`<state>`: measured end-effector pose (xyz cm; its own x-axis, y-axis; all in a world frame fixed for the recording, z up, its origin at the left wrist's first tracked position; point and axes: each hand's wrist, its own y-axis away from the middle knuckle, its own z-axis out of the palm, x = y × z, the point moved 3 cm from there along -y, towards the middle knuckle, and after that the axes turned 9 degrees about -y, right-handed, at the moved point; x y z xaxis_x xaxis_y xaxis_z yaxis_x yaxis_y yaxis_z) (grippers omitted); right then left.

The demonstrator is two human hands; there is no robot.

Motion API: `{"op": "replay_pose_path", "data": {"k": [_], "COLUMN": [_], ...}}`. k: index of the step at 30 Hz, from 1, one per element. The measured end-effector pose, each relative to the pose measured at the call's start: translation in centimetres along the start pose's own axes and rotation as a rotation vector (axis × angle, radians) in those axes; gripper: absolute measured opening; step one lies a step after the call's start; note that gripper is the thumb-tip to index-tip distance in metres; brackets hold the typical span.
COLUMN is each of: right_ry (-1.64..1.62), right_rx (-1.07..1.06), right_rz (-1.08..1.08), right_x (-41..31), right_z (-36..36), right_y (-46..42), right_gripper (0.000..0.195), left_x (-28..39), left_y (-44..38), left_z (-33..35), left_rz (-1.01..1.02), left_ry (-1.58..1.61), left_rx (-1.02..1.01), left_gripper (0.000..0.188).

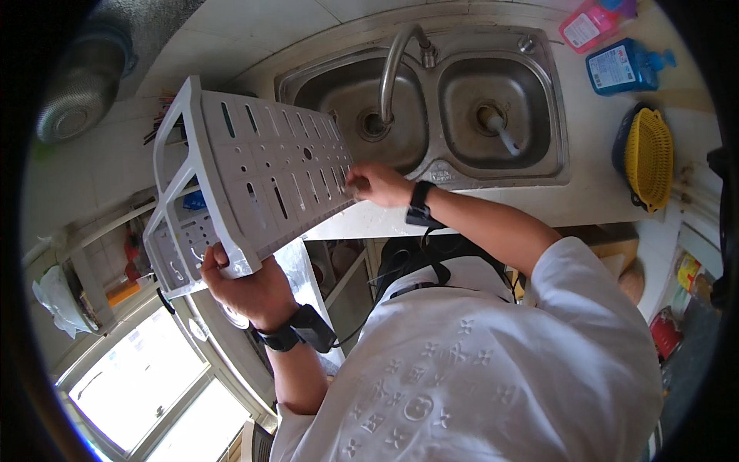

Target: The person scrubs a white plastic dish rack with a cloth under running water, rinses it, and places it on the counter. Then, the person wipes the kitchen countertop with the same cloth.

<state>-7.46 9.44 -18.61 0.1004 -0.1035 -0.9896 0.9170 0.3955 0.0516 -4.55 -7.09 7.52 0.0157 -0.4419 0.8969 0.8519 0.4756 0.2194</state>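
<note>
A white plastic storage rack point(271, 150) with slotted, perforated shelves is tilted over the counter's left part. My left hand point(248, 289) grips the lower corner of its end frame, with the thumb and fingers around the edge. At the rack's far right end is my right hand point(381, 183), its fingers bent against the slotted panel. A small grey-brown thing point(359, 186), possibly a scouring pad, shows between those fingers and is mostly covered by them. Black straps with small boxes sit on both wrists.
Behind the rack lies a double steel sink point(433, 124) with a curved faucet point(392, 75). A white-handled brush or similar tool point(502, 134) rests in the right basin. To the right stand a blue pump bottle point(620, 66), a pink bottle point(592, 26) and a yellow basket point(649, 159). A window point(138, 375) is lower left.
</note>
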Motion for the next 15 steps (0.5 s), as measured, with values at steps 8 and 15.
{"op": "replay_pose_path", "data": {"k": [8,15], "right_ry": [0.037,-0.193], "right_rx": [0.083,0.161], "right_rz": [0.066,0.18], "right_x": [-0.2,0.1], "right_z": [-1.0,-3.8], "right_y": [-1.7,1.6], "right_gripper": [0.02,0.027], "left_x": [-0.1,-0.7], "left_y": [0.1,-0.5], "left_z": [0.9,0.1], "left_rz": [-0.011,0.018], "left_ry": [0.01,0.015], "left_rx": [0.033,-0.119], "left_gripper": [0.023,0.026]}}
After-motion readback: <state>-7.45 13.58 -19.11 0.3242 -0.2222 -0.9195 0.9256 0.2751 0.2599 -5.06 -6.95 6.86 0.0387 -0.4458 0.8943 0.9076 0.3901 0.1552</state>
